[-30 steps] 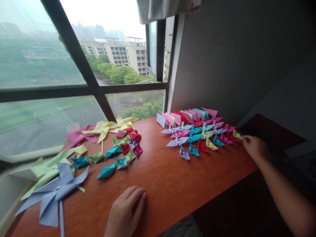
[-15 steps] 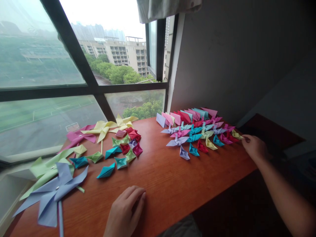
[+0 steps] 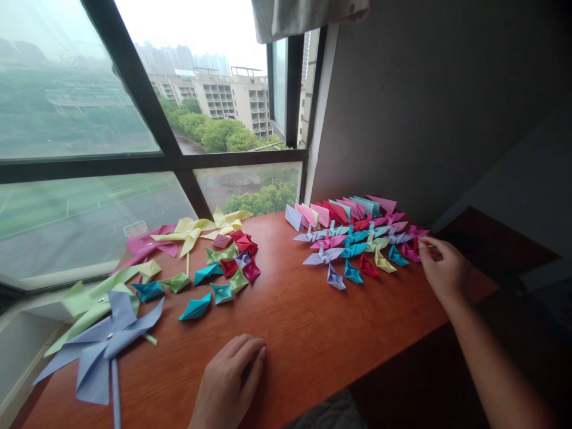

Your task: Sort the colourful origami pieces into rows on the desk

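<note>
My left hand (image 3: 232,378) rests on the brown tabletop near its front edge, empty, with loosely bent fingers and a gap beside the thumb. At the right end of the paper rows is my right hand (image 3: 445,271), its thumb and forefinger brought together by a magenta folded paper boat (image 3: 410,252). What lies between those fingertips is hidden. To its left sit a blue paper boat (image 3: 397,256), a yellow one (image 3: 384,261), a red one (image 3: 368,266) and a lavender one (image 3: 336,277). Paper cranes (image 3: 324,255) stand in rows behind them.
Folded paper pieces (image 3: 344,210) line the wall side of the table (image 3: 304,333). Paper pinwheels (image 3: 107,336) lie along the window at left. Several more paper boats, including a blue one (image 3: 195,307), are grouped beside them. The table's edge runs along the front right.
My right hand has shifted left, closer to the magenta boat, and now covers the spot where a yellow folded piece showed at its fingertips. My left hand stays in place.
</note>
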Tool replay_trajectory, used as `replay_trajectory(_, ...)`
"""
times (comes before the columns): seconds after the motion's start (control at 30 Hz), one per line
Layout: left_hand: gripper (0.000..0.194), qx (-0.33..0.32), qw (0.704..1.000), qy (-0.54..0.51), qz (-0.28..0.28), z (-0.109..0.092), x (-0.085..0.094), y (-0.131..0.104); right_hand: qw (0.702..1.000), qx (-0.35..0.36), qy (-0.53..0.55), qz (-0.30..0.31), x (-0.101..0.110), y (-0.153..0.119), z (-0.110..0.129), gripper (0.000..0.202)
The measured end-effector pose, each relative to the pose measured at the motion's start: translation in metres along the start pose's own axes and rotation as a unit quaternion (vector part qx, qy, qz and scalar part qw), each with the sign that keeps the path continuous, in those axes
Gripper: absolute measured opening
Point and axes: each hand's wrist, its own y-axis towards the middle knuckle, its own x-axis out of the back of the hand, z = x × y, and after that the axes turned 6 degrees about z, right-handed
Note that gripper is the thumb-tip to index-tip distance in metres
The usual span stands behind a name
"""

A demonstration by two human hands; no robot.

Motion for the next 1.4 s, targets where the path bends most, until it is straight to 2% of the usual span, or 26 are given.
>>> replay_trajectory(0.07, 0.014, 0.002, 1.0, -0.004, 0.0, -0.001, 0.0, 0.0, 0.998, 0.028, 0.048, 0.02, -0.008, -0.012, 0.041, 0.02)
replay_trajectory(0.17, 0.015, 0.006, 1.0, -0.017, -0.003, -0.003, 0.001, 0.0, 0.982, 0.073, 0.146, 0.096, -0.023, -0.037, 0.103, 0.017)
replay_trajectory(0.33, 0.015, 0.022, 0.999, -0.036, -0.015, 0.0, 0.008, 0.002, 0.922, 0.112, 0.28, 0.242, -0.054, -0.084, 0.191, 0.015)
replay_trajectory(0.47, 0.015, 0.036, 0.998, -0.009, -0.052, 0.009, 0.025, 0.012, 0.883, 0.142, 0.302, 0.33, -0.076, -0.108, 0.243, 0.015)
replay_trajectory(0.6, 0.013, 0.041, 0.995, 0.006, -0.092, 0.015, 0.039, 0.026, 0.865, 0.188, 0.275, 0.376, -0.091, -0.116, 0.288, 0.018)
replay_trajectory(0.7, 0.013, 0.034, 0.99, 0.007, -0.134, 0.018, 0.042, 0.031, 0.857, 0.232, 0.227, 0.4, -0.101, -0.116, 0.315, 0.021)
replay_trajectory(0.87, 0.013, 0.017, 0.985, 0.026, -0.172, 0.024, 0.038, 0.026, 0.863, 0.279, 0.134, 0.4, -0.116, -0.118, 0.336, 0.014)
replay_trajectory(1.07, 0.011, -0.023, 0.984, 0.043, -0.174, 0.024, 0.032, 0.022, 0.857, 0.306, 0.147, 0.387, -0.123, -0.122, 0.335, 0.013)
replay_trajectory(1.27, 0.011, -0.032, 0.983, 0.032, -0.178, 0.02, 0.033, 0.02, 0.871, 0.251, 0.244, 0.343, -0.122, -0.122, 0.335, 0.013)
replay_trajectory(1.4, 0.012, -0.031, 0.984, 0.032, -0.171, 0.018, 0.033, 0.02, 0.871, 0.198, 0.334, 0.301, -0.108, -0.115, 0.328, 0.014)
